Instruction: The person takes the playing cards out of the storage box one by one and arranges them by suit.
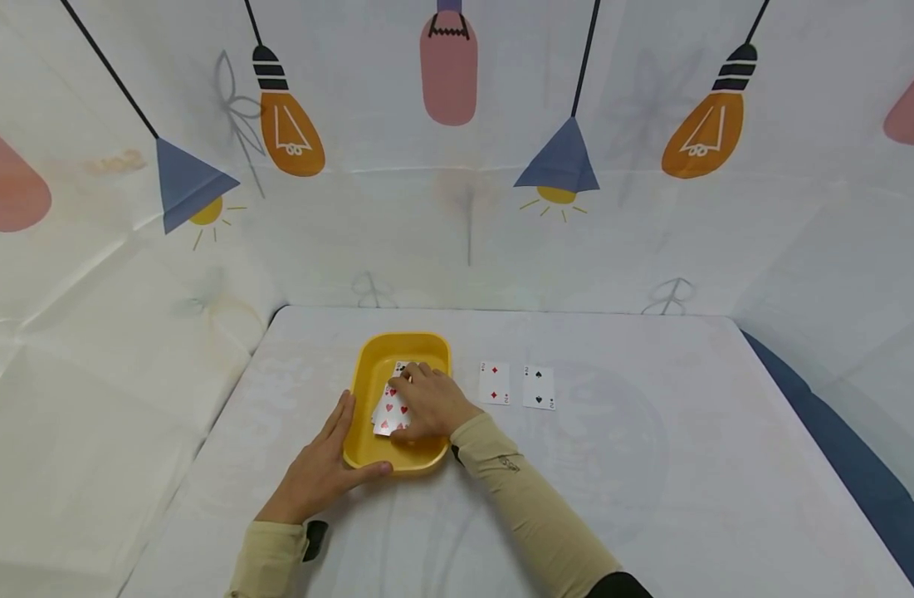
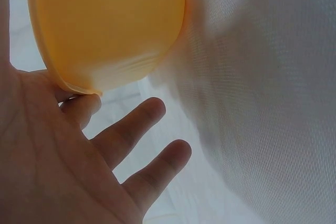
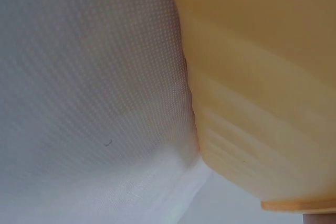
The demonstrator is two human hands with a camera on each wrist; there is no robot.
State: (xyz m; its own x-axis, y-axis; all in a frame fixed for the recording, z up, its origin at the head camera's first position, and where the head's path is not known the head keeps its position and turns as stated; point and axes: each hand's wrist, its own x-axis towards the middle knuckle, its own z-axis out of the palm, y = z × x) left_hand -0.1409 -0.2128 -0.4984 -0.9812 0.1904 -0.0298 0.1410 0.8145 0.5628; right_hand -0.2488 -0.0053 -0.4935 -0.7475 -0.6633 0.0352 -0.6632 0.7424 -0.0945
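A yellow plastic tray (image 1: 364,450) stands on the table with several playing cards in it. On top lies a hearts card (image 1: 385,422), partly covered; a black-suited card (image 1: 399,365) peeks out beyond it. My right hand (image 1: 429,404) reaches over the tray's right side, its bent fingers and thumb at the cards; whether they pinch one is hidden. At the tray's near left corner, my left hand (image 1: 318,469) touches the outside, thumb along the near side and fingers along the left. In the left wrist view its fingers (image 2: 152,174) stretch past the tray's rim (image 2: 79,88).
Right of the tray, a two of diamonds (image 1: 494,384) and a two of spades (image 1: 539,388) lie face up side by side on the white-covered table (image 1: 613,498). A printed cloth (image 1: 471,216) hangs behind the table's far edge. Dark blue fabric (image 1: 838,432) shows beyond the right edge.
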